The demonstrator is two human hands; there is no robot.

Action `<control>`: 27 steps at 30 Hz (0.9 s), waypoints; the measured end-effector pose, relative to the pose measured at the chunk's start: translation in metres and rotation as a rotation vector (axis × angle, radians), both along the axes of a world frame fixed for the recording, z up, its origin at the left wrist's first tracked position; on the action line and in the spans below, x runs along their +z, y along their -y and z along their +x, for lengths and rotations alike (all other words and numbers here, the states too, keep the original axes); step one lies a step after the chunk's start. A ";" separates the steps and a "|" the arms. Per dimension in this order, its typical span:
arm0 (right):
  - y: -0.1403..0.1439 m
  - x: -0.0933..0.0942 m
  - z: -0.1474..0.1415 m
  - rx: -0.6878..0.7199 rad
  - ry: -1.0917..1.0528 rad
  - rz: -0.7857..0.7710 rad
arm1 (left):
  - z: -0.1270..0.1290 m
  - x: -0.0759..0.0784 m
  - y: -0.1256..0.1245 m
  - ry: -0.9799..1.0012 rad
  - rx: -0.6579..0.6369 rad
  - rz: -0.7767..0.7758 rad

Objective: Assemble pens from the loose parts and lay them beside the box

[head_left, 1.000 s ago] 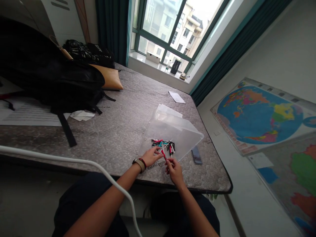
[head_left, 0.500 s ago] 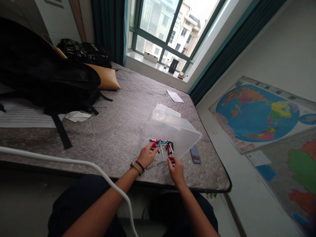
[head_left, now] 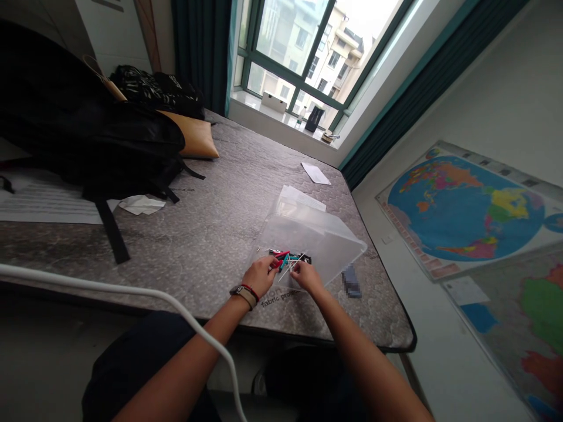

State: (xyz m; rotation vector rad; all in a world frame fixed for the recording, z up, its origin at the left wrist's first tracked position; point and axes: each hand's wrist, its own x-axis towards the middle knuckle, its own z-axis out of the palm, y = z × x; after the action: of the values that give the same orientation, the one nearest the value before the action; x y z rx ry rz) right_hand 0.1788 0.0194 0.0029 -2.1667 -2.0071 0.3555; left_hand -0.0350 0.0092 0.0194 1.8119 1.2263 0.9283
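A clear plastic sheet or folder [head_left: 325, 249] lies on the mattress with a small pile of thin items on its near part. The pile has white sticks [head_left: 285, 272], a teal piece [head_left: 284, 261], and black pieces [head_left: 307, 258]. My left hand [head_left: 259, 276], with a watch and red band at the wrist, is closed on a red slim piece [head_left: 278, 256] at the pile's left side. Its exact kind is too small to tell. My right hand [head_left: 308, 276] has its fingers pinched together at the white sticks; what lies between the fingertips is hidden.
The grey mattress [head_left: 211, 217] carries a black backpack [head_left: 92, 135], a tan pouch [head_left: 200, 139], papers [head_left: 314, 173] and a blurred dark object [head_left: 351, 281]. A white cable [head_left: 145, 291] crosses in front at left. A wall with maps [head_left: 466, 202] stands at right.
My right hand has moved forward and left, from the sheet's near edge onto the pile, covering its right side. My left hand stays at the pile with the red piece. The view shifted slightly.
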 end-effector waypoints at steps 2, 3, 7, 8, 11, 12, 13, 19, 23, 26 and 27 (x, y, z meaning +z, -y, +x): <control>-0.006 0.000 0.002 -0.005 0.006 -0.014 | -0.001 -0.001 -0.002 0.008 -0.001 -0.009; -0.009 0.000 0.002 -0.006 0.006 -0.015 | -0.001 -0.001 -0.004 0.014 0.001 -0.017; -0.017 0.009 0.003 -0.026 0.004 0.019 | -0.003 0.000 -0.006 0.049 -0.003 -0.048; -0.019 0.011 0.004 -0.034 0.003 0.029 | -0.004 0.001 -0.006 0.052 -0.017 -0.045; -0.021 0.019 0.007 -0.035 -0.002 0.038 | -0.005 0.005 -0.005 0.025 -0.069 -0.010; -0.020 0.020 0.008 -0.020 -0.007 0.030 | -0.006 0.006 -0.005 0.010 -0.078 0.006; -0.019 0.021 0.007 0.007 -0.016 0.014 | -0.007 0.007 -0.005 -0.005 -0.079 0.021; -0.003 0.022 -0.006 0.323 -0.095 -0.182 | -0.009 0.006 -0.006 -0.008 -0.046 0.057; 0.000 0.022 -0.008 0.350 -0.051 -0.164 | -0.008 0.007 -0.005 0.029 -0.025 0.057; -0.007 0.022 -0.005 0.292 0.010 -0.120 | -0.007 0.008 -0.005 0.026 -0.010 0.057; -0.011 0.022 -0.004 0.283 0.026 -0.118 | -0.007 0.008 -0.006 0.021 -0.004 0.054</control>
State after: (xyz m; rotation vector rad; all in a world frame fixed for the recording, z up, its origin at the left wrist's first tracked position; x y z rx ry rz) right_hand 0.1746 0.0303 0.0248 -1.9582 -2.3682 0.4963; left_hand -0.0419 0.0147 0.0274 1.8413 1.1951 0.9846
